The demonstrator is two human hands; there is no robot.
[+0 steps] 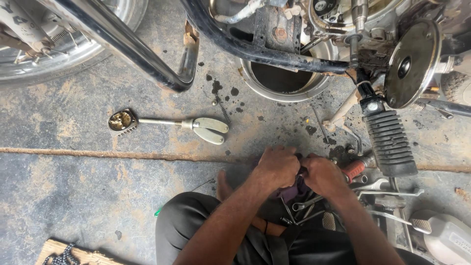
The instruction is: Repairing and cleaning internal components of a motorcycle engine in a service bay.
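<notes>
My left hand and my right hand are closed together low in the head view, both gripping a dark purple cloth bunched between them. What the cloth wraps is hidden. Several spanners lie on the floor just below my hands. A red-handled tool lies right beside my right hand. My dark trouser knee is below.
A motorcycle stands above, with a black frame tube, ribbed footpeg and round chrome cover. A steel bowl sits under the engine. A pedal lever lies at left on oil-stained concrete. A wheel rim is top left.
</notes>
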